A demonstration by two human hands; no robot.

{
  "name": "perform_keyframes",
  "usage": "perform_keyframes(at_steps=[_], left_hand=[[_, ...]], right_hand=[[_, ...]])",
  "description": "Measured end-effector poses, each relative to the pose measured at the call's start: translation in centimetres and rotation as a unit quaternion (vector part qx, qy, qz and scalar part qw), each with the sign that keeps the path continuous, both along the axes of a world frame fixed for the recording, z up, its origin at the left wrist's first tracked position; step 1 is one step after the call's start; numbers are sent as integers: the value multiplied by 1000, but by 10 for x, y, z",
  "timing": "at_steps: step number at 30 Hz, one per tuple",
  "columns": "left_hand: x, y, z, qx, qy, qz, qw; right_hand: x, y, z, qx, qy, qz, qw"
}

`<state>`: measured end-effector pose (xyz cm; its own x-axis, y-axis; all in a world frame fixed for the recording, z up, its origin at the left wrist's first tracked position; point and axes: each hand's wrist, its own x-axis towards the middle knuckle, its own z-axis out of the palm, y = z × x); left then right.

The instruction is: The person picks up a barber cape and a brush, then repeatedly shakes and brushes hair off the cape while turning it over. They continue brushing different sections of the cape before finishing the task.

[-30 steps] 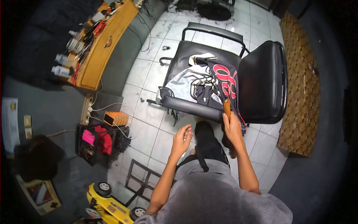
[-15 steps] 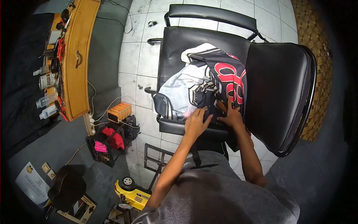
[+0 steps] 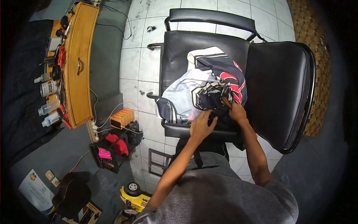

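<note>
A jersey point(image 3: 186, 86) in white, grey, black and red lies crumpled on the black seat of a chair point(image 3: 179, 46). At its lower right, my right hand point(image 3: 237, 112) is closed on a bunched part of the cloth, near the red lettering. A narrow brown piece point(image 3: 226, 101) shows among the folds just above that hand; its kind is not clear. My left hand point(image 3: 202, 125) rests at the near edge of the jersey, fingers apart, by the armrest. The dark folds between both hands are gathered and partly hidden.
The chair's padded backrest point(image 3: 278, 93) stands to the right, a far armrest point(image 3: 212, 15) beyond the seat. On the left are a wooden drawer unit point(image 3: 80, 67) with bottles and tools, an orange box point(image 3: 123, 117), and a yellow toy vehicle point(image 3: 136, 199) on the floor.
My right hand has closed on the cloth and drawn it together, so the red lettering is now folded and less visible. The left hand stays at the near edge.
</note>
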<state>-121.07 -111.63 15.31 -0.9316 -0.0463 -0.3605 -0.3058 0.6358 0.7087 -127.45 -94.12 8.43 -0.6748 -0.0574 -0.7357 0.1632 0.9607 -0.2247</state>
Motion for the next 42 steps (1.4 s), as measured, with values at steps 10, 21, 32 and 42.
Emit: perform_keyframes(at_steps=[10, 21, 32, 42], left_hand=[[55, -25, 25, 321, -49, 23, 945], [206, -47, 59, 604, -298, 91, 733], [303, -37, 61, 551, -391, 39, 736], [387, 58, 88, 409, -440, -190, 777]], right_hand=[[80, -2, 184, -89, 128, -77, 985], [348, -90, 186, -125, 211, -163, 956], [454, -88, 215, -185, 161, -253, 936], [574, -16, 198, -243, 271, -405, 839]])
